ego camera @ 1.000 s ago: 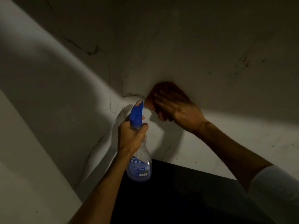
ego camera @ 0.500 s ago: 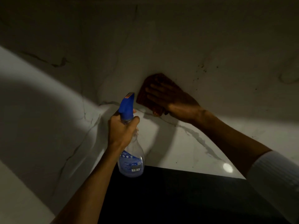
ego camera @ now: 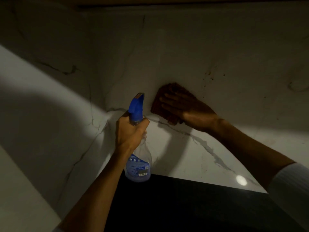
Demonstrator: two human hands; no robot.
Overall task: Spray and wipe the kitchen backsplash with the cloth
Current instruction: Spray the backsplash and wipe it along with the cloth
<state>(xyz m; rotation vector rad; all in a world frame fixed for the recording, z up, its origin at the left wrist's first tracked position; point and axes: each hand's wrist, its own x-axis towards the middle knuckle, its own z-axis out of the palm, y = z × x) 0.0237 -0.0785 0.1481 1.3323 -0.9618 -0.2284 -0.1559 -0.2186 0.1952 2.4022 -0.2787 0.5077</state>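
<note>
My left hand (ego camera: 131,131) grips the neck of a clear spray bottle (ego camera: 138,166) with a blue trigger head and a blue label, held upright near the corner. To its right, my right hand (ego camera: 189,109) lies flat with fingers spread on a reddish-brown cloth (ego camera: 165,104), pressing it against the white marble backsplash (ego camera: 184,52). The cloth shows at the hand's left side and under the palm; the rest is covered. Dark specks dot the marble to the upper right of the cloth (ego camera: 209,77).
A side wall of the same veined marble (ego camera: 50,101) meets the backsplash at a corner left of the bottle. A dark glossy countertop or hob (ego camera: 184,206) fills the bottom. A cabinet's underside (ego camera: 167,2) runs along the top edge. The lighting is dim.
My right hand and the cloth have slid to the right along the backsplash. The bottle stays in my left hand in much the same pose, and my view has shifted right and up.
</note>
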